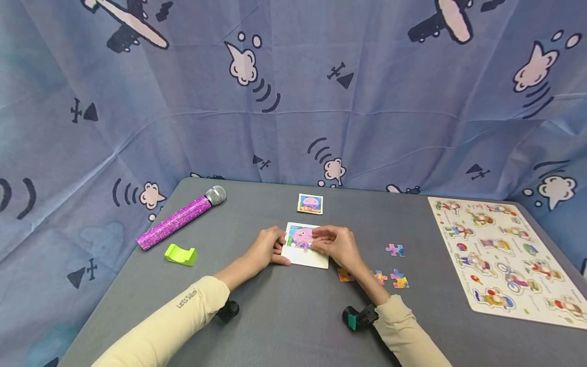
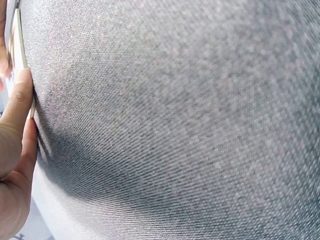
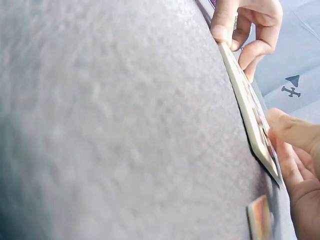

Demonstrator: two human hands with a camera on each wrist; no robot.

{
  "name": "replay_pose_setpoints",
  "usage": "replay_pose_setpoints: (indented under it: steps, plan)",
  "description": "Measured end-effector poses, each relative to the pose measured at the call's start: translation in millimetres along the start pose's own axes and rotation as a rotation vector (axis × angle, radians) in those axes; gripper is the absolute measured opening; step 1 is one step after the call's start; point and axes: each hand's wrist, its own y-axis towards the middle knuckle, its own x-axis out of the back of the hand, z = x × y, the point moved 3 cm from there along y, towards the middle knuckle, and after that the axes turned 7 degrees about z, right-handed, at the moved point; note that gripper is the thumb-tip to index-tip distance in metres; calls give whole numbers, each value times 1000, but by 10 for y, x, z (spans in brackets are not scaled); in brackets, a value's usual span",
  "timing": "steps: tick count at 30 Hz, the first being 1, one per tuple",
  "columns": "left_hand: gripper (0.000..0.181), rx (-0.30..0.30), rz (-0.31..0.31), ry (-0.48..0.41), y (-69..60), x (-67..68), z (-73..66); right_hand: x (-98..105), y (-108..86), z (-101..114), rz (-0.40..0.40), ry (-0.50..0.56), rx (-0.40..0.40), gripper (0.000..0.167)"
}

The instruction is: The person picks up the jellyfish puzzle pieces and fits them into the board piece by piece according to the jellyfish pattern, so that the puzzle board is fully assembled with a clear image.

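Cream sleeves (image 1: pixel 197 306) nearest, both cut off at bottom of head view. Right hand (image 1: pixel 339 244) covers the right part of the tray (image 1: pixel 306 259); fingertips on the picture, can't tell if they pinch a piece. Left hand (image 1: pixel 269 245) grips the tray at its left side. Left wrist view is mostly soft-focus tabletop, tray just a sliver at the edge; right wrist view has it nearly edge-on, picture unreadable. Right forearm partly hides two loose pieces (image 1: pixel 379 277) on the near-right side of the tray; two more farther right are fully visible. Big board (image 1: pixel 495 260), well right of the tray, runs out of frame. Tray itself: pale, thin, squarish, pink creature on blue and green, near strip bare. Small picture card (image 1: pixel 310 204) beyond it, mic (image 1: pixel 176 223) and green stand (image 1: pixel 181 255) well left.
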Motion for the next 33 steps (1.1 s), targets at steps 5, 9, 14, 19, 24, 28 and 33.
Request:
replay_pose_setpoints:
  steps: [5, 9, 14, 19, 24, 28, 33]
  plan:
    - [45, -1, 7, -8, 4, -6, 7, -51, 10, 37, -19, 89, -17, 30]
    - [46, -7, 5, -5, 4, -7, 6, -109, 17, 58, -11, 97, -30, 29]
    - [46, -15, -1, 6, 4, -5, 1, -140, 25, 62, -23, 62, -43, 27]
    - [47, -20, -9, 0, 0, -6, -1, -142, 35, 59, -14, 42, -48, 26]
    - [47, -15, -2, 0, -4, -11, -8, -132, 25, 30, 6, 122, -48, 27]
    - [47, -15, -4, 7, 0, -1, -20, -119, 25, 32, -6, 190, -23, 30]
    - [47, -13, -6, 21, 8, 8, -23, -85, 21, 38, -29, 186, 5, 31]
